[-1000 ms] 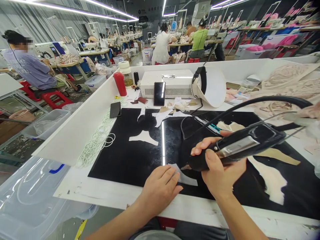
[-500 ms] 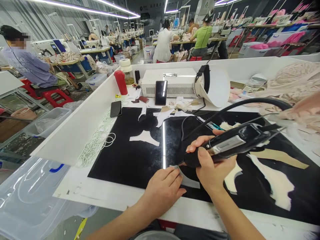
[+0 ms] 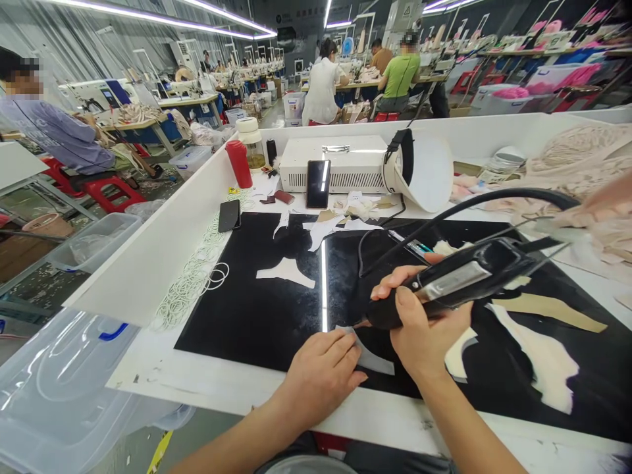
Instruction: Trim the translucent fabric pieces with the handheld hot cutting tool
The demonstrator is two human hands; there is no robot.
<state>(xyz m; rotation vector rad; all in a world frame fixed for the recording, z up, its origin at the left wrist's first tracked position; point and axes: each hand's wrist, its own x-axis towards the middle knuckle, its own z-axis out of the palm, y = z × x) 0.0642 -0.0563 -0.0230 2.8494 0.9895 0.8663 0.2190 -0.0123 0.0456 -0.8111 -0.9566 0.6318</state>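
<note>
My left hand lies palm down at the mat's near edge, fingers stretched out and pressing on a curved grey flat piece. Part of that piece is under my fingers. My right hand is wrapped round a black corded electric hand cutter, held tilted with its narrow tip at the grey piece, just right of my left fingertips. Whether the tip touches the piece I cannot tell. Right of my right hand, cream cut pieces and a tan strip lie on the black mat.
A white cut piece lies left on the mat. Pale cord loops line the left wall. Behind stand a propped phone, a white vented box and a white cone. The cutter's black cable arches rightward.
My right hand and the cutter have shifted slightly to the right. My left hand stays on the grey piece, almost unmoved.
</note>
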